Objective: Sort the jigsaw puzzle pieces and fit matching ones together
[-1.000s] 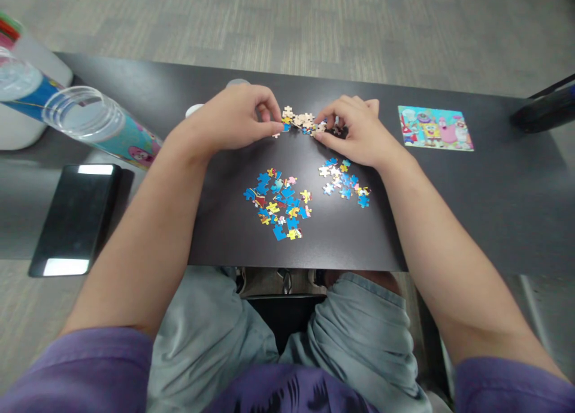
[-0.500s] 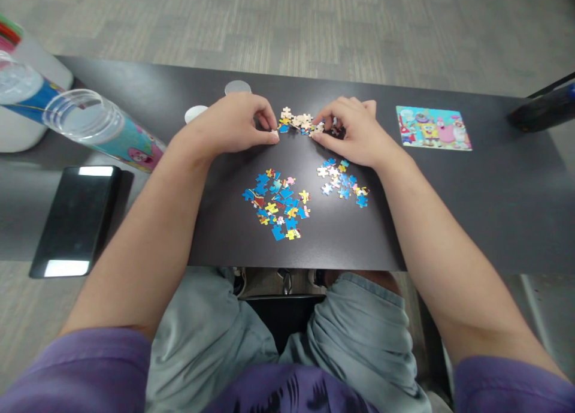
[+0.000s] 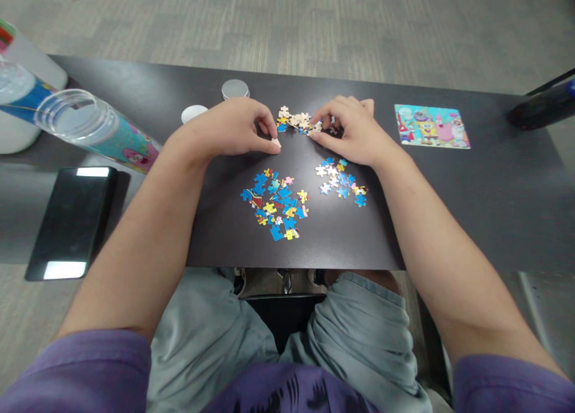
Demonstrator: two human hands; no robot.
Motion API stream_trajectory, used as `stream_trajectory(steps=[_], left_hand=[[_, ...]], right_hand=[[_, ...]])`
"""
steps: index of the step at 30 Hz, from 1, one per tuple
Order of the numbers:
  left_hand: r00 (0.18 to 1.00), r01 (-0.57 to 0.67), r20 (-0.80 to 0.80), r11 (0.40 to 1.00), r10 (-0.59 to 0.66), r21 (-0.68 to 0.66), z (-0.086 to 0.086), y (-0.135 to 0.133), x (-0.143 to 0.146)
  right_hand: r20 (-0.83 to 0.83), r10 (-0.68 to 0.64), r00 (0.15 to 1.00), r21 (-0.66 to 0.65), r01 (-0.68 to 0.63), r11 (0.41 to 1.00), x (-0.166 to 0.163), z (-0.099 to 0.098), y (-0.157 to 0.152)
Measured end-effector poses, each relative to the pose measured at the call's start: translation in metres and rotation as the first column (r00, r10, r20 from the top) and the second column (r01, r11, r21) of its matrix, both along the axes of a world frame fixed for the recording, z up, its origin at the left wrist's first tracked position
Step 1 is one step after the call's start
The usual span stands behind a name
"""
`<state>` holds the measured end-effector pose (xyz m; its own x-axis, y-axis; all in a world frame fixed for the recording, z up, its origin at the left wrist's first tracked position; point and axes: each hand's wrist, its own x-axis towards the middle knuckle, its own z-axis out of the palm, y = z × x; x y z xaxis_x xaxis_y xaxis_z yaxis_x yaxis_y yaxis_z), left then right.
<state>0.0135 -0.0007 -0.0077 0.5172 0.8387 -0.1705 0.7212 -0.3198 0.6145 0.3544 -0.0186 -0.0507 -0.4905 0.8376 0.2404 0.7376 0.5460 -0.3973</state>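
Observation:
My left hand [image 3: 233, 128] rests on the black table [image 3: 449, 191] with thumb and forefinger pinched on a pale puzzle piece [image 3: 276, 142]. My right hand [image 3: 353, 131] lies curled beside a small heap of face-down and coloured pieces [image 3: 296, 121], its fingertips touching the heap's right end. Nearer to me lie two loose groups of coloured pieces: a larger one [image 3: 276, 203] in the middle and a smaller one [image 3: 341, 182] just below my right wrist.
A finished cartoon picture card [image 3: 431, 126] lies at the right. Two clear tubes [image 3: 90, 125] lie at the left, with a dark phone [image 3: 72, 221] below them. Two round lids [image 3: 235, 89] sit behind my left hand. A dark object [image 3: 539, 107] is at the far right.
My left hand has drawn back from the heap toward me and slightly left, carrying a pale piece in its pinch. My right hand has stayed at the heap.

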Motion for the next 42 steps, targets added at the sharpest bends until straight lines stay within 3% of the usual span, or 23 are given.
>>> stream_trajectory(steps=[7,13,16,19,23,30,33,37,42], left_hand=[[0.99,0.006,0.142,1.0,-0.002,-0.03,-0.002,-0.004,0.006],[0.97,0.167,0.197,0.981,-0.144,-0.104,0.006,-0.008,0.007],[0.969,0.075,0.236,0.997,-0.076,0.012,0.002,-0.005,0.004],[0.987,0.006,0.157,0.995,-0.022,0.103,-0.009,0.0,0.003],[0.991,0.029,0.133,0.999,-0.033,0.031,-0.018,0.004,0.006],[0.988,0.125,0.105,0.988,-0.115,-0.093,-0.006,-0.002,0.003],[0.987,0.041,0.157,0.999,-0.042,0.008,-0.007,0.0,0.001],[0.993,-0.1,0.08,0.977,0.086,0.187,-0.017,0.003,0.004],[0.988,-0.147,0.085,0.969,0.132,0.201,-0.025,0.002,0.012]], right_hand=[[-0.006,0.002,1.0,0.0,-0.002,1.0,-0.001,0.0,0.0],[0.004,-0.006,1.0,-0.008,0.006,1.0,-0.002,0.0,0.0],[-0.002,-0.005,1.0,-0.013,0.005,1.0,-0.002,0.001,-0.001],[-0.002,-0.006,1.0,-0.022,0.006,1.0,-0.002,0.002,-0.002],[-0.003,-0.008,1.0,-0.029,0.008,1.0,-0.001,0.002,-0.001],[-0.026,-0.005,1.0,-0.024,0.005,1.0,-0.003,0.003,-0.002],[-0.027,-0.008,1.0,-0.024,0.007,1.0,-0.003,0.003,-0.003],[-0.013,-0.01,1.0,-0.03,0.01,0.999,-0.002,0.003,-0.002],[-0.01,-0.007,1.0,-0.024,0.006,1.0,-0.002,0.003,-0.002]])
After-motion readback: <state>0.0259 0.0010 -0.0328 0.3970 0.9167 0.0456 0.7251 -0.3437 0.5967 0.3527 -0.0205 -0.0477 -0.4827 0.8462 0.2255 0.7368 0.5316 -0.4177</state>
